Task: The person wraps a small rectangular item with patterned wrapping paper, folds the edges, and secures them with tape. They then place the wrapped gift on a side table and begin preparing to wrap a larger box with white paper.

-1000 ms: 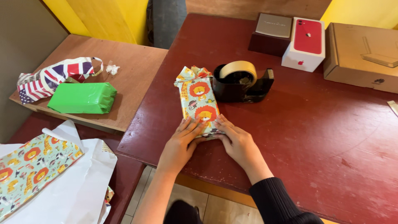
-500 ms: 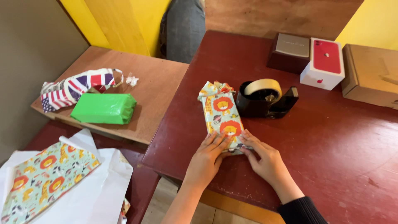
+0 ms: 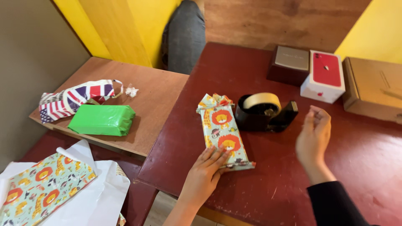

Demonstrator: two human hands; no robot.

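Paper-wrapped parcel (image 3: 222,132), centre frame on red table (image 3: 335,167), looks light, rigid, slippery: left hand (image 3: 205,173) presses flat, fingers together, on its near end; right hand (image 3: 314,138) hovers loosely curled, empty, beside tape dispenser (image 3: 264,112)

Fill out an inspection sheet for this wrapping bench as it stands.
Surface: dark red table, scuffed.
Job's things: lion-print wrapped parcel lying flat; black tape dispenser beside it.
Clutter: red-and-white box, brown box, cardboard box.
Hands: left hand pressing the parcel's near end; right hand raised, empty, near the dispenser.
Cables: nothing seen.
Surroundings: side table with green parcel, flag-print paper; loose lion-print sheet lower left.
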